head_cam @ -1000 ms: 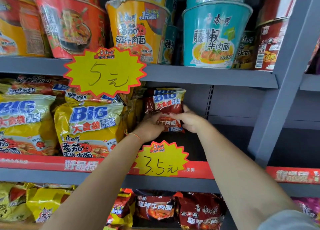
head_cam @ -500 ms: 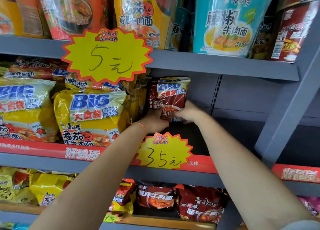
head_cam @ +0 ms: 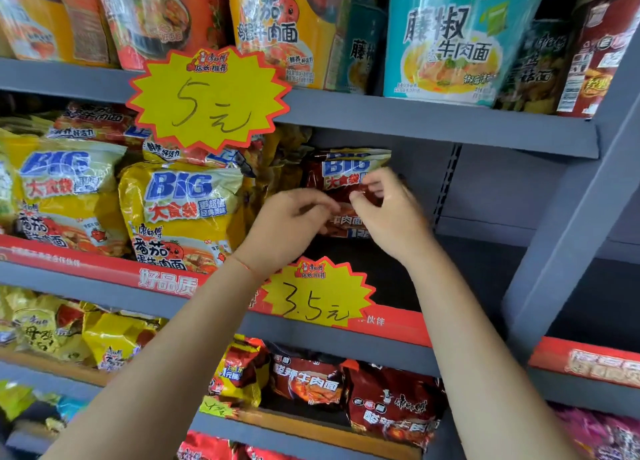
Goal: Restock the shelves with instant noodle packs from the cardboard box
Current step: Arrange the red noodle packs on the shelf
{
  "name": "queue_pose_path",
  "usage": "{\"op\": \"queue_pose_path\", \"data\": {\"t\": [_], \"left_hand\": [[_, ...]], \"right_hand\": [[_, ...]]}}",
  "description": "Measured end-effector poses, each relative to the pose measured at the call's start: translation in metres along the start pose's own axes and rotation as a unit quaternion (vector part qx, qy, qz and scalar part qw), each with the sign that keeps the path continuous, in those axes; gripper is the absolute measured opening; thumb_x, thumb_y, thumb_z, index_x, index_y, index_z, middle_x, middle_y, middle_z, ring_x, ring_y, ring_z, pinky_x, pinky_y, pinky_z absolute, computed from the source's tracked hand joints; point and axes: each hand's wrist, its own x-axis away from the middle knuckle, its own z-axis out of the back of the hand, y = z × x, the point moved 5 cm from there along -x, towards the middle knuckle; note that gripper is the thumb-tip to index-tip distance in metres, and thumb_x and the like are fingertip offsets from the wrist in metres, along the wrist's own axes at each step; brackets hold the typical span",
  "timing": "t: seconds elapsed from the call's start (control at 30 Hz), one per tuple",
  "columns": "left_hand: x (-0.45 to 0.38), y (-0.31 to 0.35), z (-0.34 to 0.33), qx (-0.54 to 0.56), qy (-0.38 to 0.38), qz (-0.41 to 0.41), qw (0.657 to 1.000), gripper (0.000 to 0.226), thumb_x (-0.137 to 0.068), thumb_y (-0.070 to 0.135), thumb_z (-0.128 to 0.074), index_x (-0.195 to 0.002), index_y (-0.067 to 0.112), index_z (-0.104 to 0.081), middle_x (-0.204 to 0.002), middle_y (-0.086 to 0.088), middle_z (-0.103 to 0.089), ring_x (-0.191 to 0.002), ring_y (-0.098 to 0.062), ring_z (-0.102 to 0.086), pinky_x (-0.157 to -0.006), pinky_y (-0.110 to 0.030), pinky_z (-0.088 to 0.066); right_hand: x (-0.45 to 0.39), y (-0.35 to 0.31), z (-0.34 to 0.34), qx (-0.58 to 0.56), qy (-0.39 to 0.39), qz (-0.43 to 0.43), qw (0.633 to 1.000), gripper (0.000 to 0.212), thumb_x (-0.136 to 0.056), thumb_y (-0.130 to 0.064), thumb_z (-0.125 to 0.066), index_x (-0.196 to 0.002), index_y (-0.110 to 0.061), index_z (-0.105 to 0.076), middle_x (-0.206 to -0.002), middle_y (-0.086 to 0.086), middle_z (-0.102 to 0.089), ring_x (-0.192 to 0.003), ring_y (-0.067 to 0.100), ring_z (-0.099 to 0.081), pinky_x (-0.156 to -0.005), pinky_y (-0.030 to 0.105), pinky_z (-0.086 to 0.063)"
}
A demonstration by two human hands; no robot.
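Note:
A dark red instant noodle pack (head_cam: 341, 167) with a blue "BIG" label stands upright at the back of the middle shelf (head_cam: 398, 279), right of the yellow packs. My left hand (head_cam: 289, 226) is at the pack's left side, its curled fingers pinching the wrapper around mid-height. My right hand (head_cam: 389, 214) covers the pack's right half, thumb and curled fingers on its front. The pack's lower part is hidden behind both hands. The cardboard box is out of view.
Yellow "BIG" noodle packs (head_cam: 183, 214) fill the shelf's left part. Cup noodles (head_cam: 446, 40) stand on the shelf above, red packs (head_cam: 391, 407) on the one below. Star price tags "5" (head_cam: 207, 99) and "3.5" (head_cam: 317, 295) hang on the shelf edges. A grey upright (head_cam: 568, 238) stands at the right.
Both hands have slid up from the red pack's bottom edge to its middle. The pack stands further back and more upright. The camera has moved closer.

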Motion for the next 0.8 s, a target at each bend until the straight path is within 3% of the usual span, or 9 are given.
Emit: {"op": "queue_pose_path", "data": {"t": [0.07, 0.13, 0.23, 0.3, 0.37, 0.47, 0.6, 0.7, 0.8], "left_hand": [[0.025, 0.008, 0.016, 0.003, 0.062, -0.010, 0.998, 0.023, -0.095, 0.007, -0.054, -0.094, 0.016, -0.075, -0.081, 0.005, -0.071, -0.062, -0.009, -0.065, -0.062, -0.024, -0.053], [0.057, 0.013, 0.031, -0.026, 0.153, -0.018, 0.988, 0.022, -0.090, 0.010, -0.054, -0.090, 0.014, -0.076, -0.065, 0.015, -0.065, -0.052, -0.001, -0.055, -0.052, -0.016, -0.043], [0.114, 0.006, 0.046, -0.092, 0.250, 0.030, 0.964, 0.020, -0.085, 0.017, -0.054, -0.082, 0.016, -0.074, -0.053, 0.016, -0.055, -0.047, -0.001, -0.046, -0.049, -0.016, -0.033], [0.148, -0.007, 0.050, -0.123, 0.262, 0.088, 0.953, 0.021, -0.085, 0.026, -0.052, -0.082, 0.019, -0.072, -0.051, 0.009, -0.050, -0.047, -0.006, -0.042, -0.049, -0.027, -0.034], [0.198, -0.020, 0.055, -0.178, 0.281, 0.165, 0.929, 0.022, -0.087, 0.031, -0.052, -0.085, 0.021, -0.072, -0.060, 0.006, -0.056, -0.056, -0.013, -0.052, -0.055, -0.037, -0.044], [0.286, -0.020, 0.060, -0.273, 0.321, 0.248, 0.872, 0.023, -0.087, 0.029, -0.053, -0.088, 0.019, -0.074, -0.075, 0.003, -0.066, -0.067, -0.012, -0.056, -0.068, -0.040, -0.051], [0.416, 0.006, 0.065, -0.323, 0.366, 0.361, 0.795, 0.025, -0.085, 0.029, -0.052, -0.085, 0.015, -0.073, -0.076, -0.001, -0.068, -0.072, -0.022, -0.061, -0.070, -0.041, -0.053], [0.515, 0.038, 0.070, -0.358, 0.400, 0.443, 0.718, 0.035, -0.085, 0.040, -0.044, -0.087, 0.019, -0.072, -0.080, 0.003, -0.067, -0.078, -0.019, -0.062, -0.073, -0.039, -0.053], [0.601, 0.068, 0.071, -0.382, 0.438, 0.499, 0.643, 0.029, -0.086, 0.037, -0.048, -0.089, 0.019, -0.071, -0.086, 0.004, -0.065, -0.083, -0.018, -0.063, -0.074, -0.037, -0.051]], "right_hand": [[0.021, -0.016, -0.004, -0.096, -0.017, 0.051, 0.994, 0.013, -0.097, -0.023, -0.059, -0.108, -0.019, -0.064, -0.103, -0.013, -0.065, -0.089, -0.009, -0.057, -0.080, 0.015, -0.047], [0.039, -0.031, -0.010, -0.139, -0.045, 0.112, 0.983, 0.010, -0.097, -0.021, -0.059, -0.098, -0.021, -0.069, -0.094, -0.015, -0.068, -0.090, -0.007, -0.060, -0.078, 0.011, -0.045], [0.073, -0.061, -0.024, -0.133, -0.078, 0.242, 0.958, 0.013, -0.098, -0.020, -0.056, -0.093, -0.018, -0.068, -0.093, -0.010, -0.065, -0.093, 0.006, -0.059, -0.080, 0.021, -0.046], [0.098, -0.079, -0.029, -0.129, -0.052, 0.328, 0.935, 0.014, -0.096, -0.017, -0.055, -0.090, -0.012, -0.067, -0.089, -0.002, -0.064, -0.088, 0.016, -0.059, -0.078, 0.032, -0.047], [0.130, -0.092, -0.049, -0.178, -0.078, 0.385, 0.902, 0.015, -0.094, -0.015, -0.055, -0.088, -0.007, -0.067, -0.084, 0.003, -0.064, -0.082, 0.023, -0.060, -0.075, 0.037, -0.048], [0.181, -0.099, -0.097, -0.248, -0.193, 0.395, 0.864, 0.013, -0.092, -0.013, -0.057, -0.084, -0.007, -0.066, -0.080, 0.003, -0.064, -0.077, 0.020, -0.059, -0.072, 0.034, -0.048], [0.267, -0.117, -0.159, -0.300, -0.349, 0.345, 0.818, 0.014, -0.089, -0.016, -0.057, -0.085, -0.010, -0.068, -0.077, 0.001, -0.064, -0.071, 0.012, -0.057, -0.069, 0.031, -0.047], [0.350, -0.144, -0.185, -0.303, -0.457, 0.343, 0.763, 0.015, -0.087, -0.022, -0.057, -0.086, -0.014, -0.070, -0.080, 0.001, -0.067, -0.073, 0.015, -0.061, -0.072, 0.029, -0.049], [0.433, -0.173, -0.197, -0.283, -0.543, 0.371, 0.699, 0.008, -0.090, -0.017, -0.063, -0.089, -0.015, -0.070, -0.083, -0.001, -0.066, -0.075, 0.013, -0.059, -0.073, 0.026, -0.045]]}}
